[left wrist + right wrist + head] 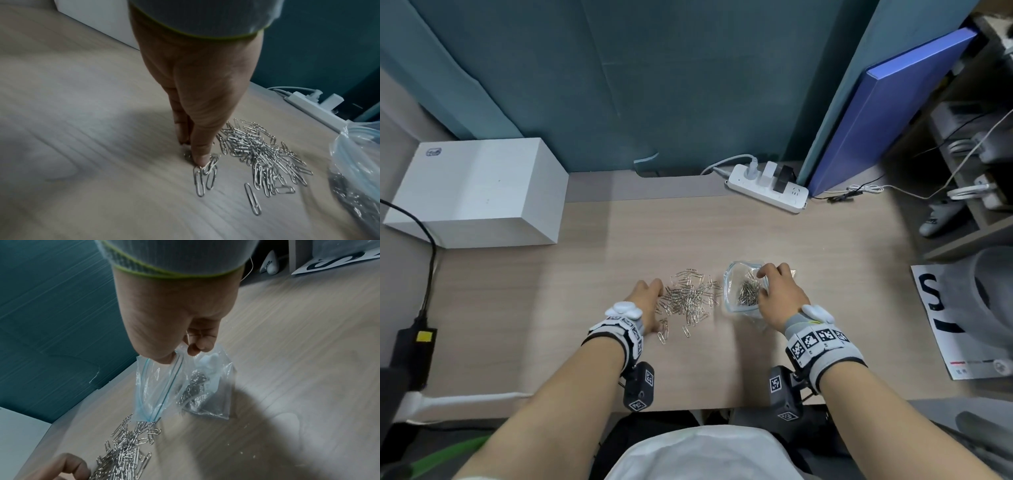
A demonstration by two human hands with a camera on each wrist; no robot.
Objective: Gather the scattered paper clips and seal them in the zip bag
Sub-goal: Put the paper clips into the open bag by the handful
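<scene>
A pile of silver paper clips (pixel 690 296) (pixel 259 152) (pixel 125 449) lies on the wooden desk (pixel 551 291). My left hand (pixel 649 301) (pixel 197 113) stands on edge at the pile's left side, fingers straight, fingertips (pixel 202 160) touching the desk and a few clips. Right of the pile is a clear zip bag (pixel 744 286) (pixel 164 386) (pixel 357 155) with a blue zip strip, its mouth open toward the pile and several clips inside. My right hand (pixel 779 291) (pixel 180 344) pinches the bag's upper rim and holds it up.
A white box (pixel 479 192) stands at the back left, a white power strip (pixel 767 186) with plugs at the back right. A blue folder (pixel 887 113) leans on the right partition. A printed sheet (pixel 955 322) lies at the right edge. A black adapter (pixel 414 349) sits at the left.
</scene>
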